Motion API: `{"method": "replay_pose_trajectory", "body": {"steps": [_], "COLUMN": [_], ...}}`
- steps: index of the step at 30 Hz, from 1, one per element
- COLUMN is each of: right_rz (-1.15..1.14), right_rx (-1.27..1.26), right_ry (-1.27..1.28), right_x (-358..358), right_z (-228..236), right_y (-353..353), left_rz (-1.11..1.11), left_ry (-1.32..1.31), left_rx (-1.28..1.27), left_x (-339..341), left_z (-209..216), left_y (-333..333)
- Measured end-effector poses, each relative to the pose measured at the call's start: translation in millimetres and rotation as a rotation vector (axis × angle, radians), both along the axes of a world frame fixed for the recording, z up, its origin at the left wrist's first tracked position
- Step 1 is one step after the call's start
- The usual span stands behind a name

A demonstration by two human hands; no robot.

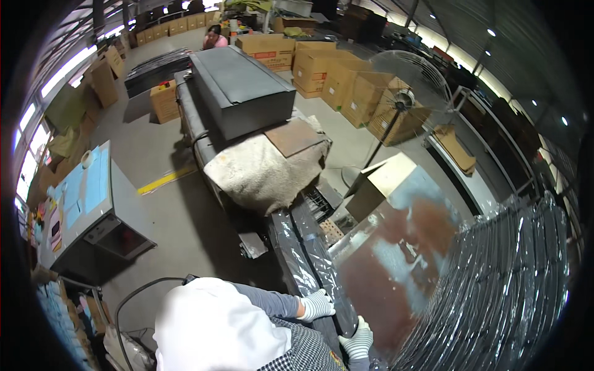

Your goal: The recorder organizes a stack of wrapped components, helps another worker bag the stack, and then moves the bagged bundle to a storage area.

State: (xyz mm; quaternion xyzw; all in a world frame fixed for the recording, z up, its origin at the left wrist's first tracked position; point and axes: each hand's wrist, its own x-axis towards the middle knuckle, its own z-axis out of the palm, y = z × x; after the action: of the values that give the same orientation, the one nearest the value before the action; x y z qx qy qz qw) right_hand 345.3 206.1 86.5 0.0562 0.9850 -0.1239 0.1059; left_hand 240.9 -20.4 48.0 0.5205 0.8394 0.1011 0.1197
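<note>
Both my hands wear white gloves with dark stripes and are at the near end of two long dark strips in clear, shiny film. My left hand lies across the strips, its fingers curled over the edge of the right-hand wrapped strip. At that strip's rounded near end, my right hand grips it with the thumb on top. Beside it runs the left-hand wrapped strip, reaching back under a beige cloth draped over the machine. A white cloth shape fills the lower left, next to my grey sleeve.
A worn brown-and-blue tabletop stands right, beside a large stack of film-wrapped dark strips. A long grey metal housing tops the machine. A stand fan and cardboard boxes stand beyond; a white cabinet is left. A person is far back.
</note>
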Motion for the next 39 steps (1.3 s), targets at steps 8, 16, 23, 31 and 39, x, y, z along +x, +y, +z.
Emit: {"method": "replay_pose_trajectory", "body": {"steps": [8,16,23,31,39], "right_rz": [0.018,0.173,0.112,0.174,0.041], "right_rx": [0.005,-0.123,-0.099,0.039,-0.058], "right_ry": [0.227,0.474,0.431,0.220,1.047], "right_x": [-73,-99,-119,-203,-179], "right_z": [11,29,25,68,149], "right_y": [-67,-93,-116,-124,-76], "left_rz": [0.082,0.091,0.089,0.185,0.426], "left_ry": [0.030,0.140,0.172,-0.005,-0.163], "left_rx": [0.077,0.099,0.164,0.061,-0.156], "left_x": [-55,-75,-101,-160,-268], "left_z": [38,51,16,82,-12], "left_y": [-59,-87,-99,-117,-85]}}
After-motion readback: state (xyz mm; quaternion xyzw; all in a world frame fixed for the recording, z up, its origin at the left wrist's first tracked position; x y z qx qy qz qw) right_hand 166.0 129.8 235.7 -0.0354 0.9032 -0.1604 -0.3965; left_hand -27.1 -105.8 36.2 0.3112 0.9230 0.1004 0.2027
